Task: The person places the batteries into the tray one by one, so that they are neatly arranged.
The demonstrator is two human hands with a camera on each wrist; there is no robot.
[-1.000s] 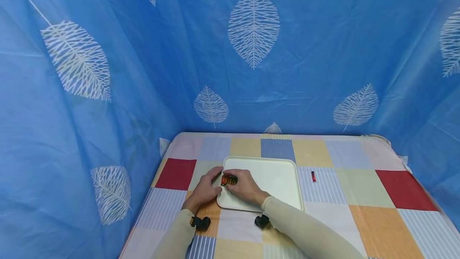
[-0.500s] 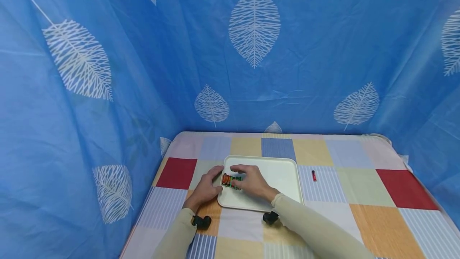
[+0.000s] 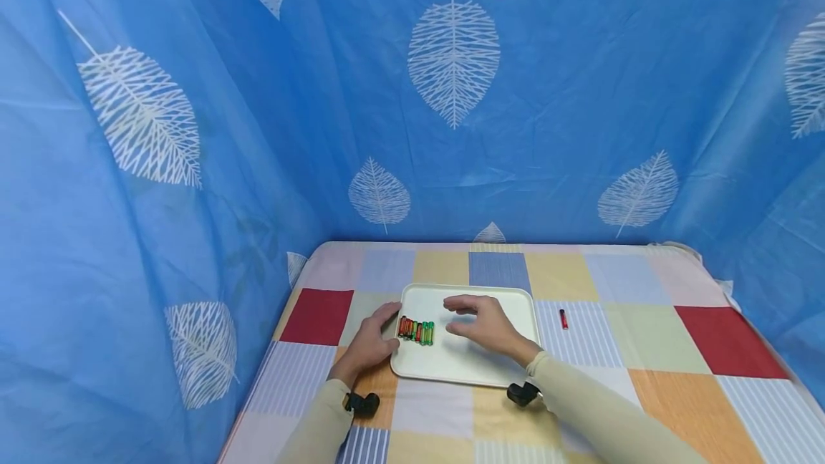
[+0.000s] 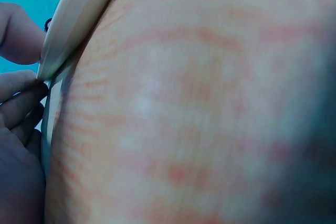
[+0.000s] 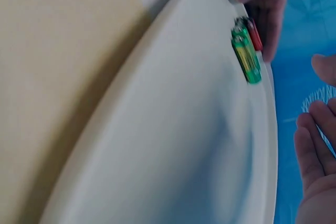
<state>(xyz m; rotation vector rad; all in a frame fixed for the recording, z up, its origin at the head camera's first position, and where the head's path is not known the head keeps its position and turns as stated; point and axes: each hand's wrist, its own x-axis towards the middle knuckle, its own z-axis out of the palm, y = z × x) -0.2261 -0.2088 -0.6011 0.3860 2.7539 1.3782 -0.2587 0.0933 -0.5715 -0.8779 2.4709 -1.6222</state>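
A row of several red and green batteries lies side by side on the left part of a white tray. My left hand is at the tray's left edge, thumb and fingers spread apart, its fingertips touching the rim. In the left wrist view, those fingers lie against the tray's side. Over the middle of the tray, to the right of the row, my right hand hovers with loosely bent fingers and nothing in it. The right wrist view shows green batteries near the left hand.
A single red battery lies on the patchwork tablecloth to the right of the tray. Blue curtains with white leaf prints stand behind the table and at both sides.
My right hand has let go of the battery row and moved right, away from it, uncovering the batteries. The left hand has stayed at the tray's edge.
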